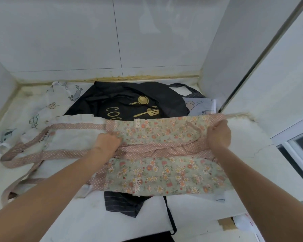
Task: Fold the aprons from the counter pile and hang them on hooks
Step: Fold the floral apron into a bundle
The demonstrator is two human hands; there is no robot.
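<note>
1. Floral apron (164,173) lies spread across the white worktop (252,165), in front of the person, its far part folded over towards the near part; pink dotted straps (45,154) trail off to the left.
2. L hand (108,141) sits mid-apron, fingers curled, grip closed on a bunch of the fabric near the dotted waistband.
3. R hand (218,134) is at the apron's right end, grip closed on the folded edge there, fabric pulled taut btwn both hands.
4. Black apron (126,100) w/ gold pan + spatula print lies behind the floral one, partly covered by it, up against the back wall.
5. White printed apron (47,105) (rabbits, leaves, cars) lies at back left, beside and partly under the black one.
6. Pale blue cloth (199,106) shows at back right, touching the black apron's edge.
7. Dark pinstriped cloth (122,203) pokes out from under the floral apron's near edge, centre.
8. Grey tiled walls (68,41) close in the worktop at back + both sides; window frame (294,149) at right.
</note>
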